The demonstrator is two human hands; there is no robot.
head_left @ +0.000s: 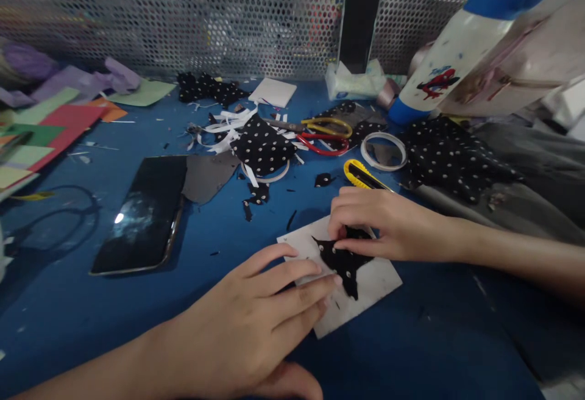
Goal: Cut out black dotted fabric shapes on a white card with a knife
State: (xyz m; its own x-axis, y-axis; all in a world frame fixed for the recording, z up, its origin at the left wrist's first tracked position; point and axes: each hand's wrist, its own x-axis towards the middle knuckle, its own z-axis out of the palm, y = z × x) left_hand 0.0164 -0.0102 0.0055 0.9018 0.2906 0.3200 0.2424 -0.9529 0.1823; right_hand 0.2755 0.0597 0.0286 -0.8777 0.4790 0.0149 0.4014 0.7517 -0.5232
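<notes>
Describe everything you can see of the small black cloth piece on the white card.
The cloth piece looks like thin black fabric with a few pale, round dots. Its outline is irregular, with pointed tips, one toward the viewer. It lies mostly flat on the white card. The right hand touches and partly hides its far side; whether it pinches the cloth is unclear. The left hand reaches its near left edge with spread fingers.
</notes>
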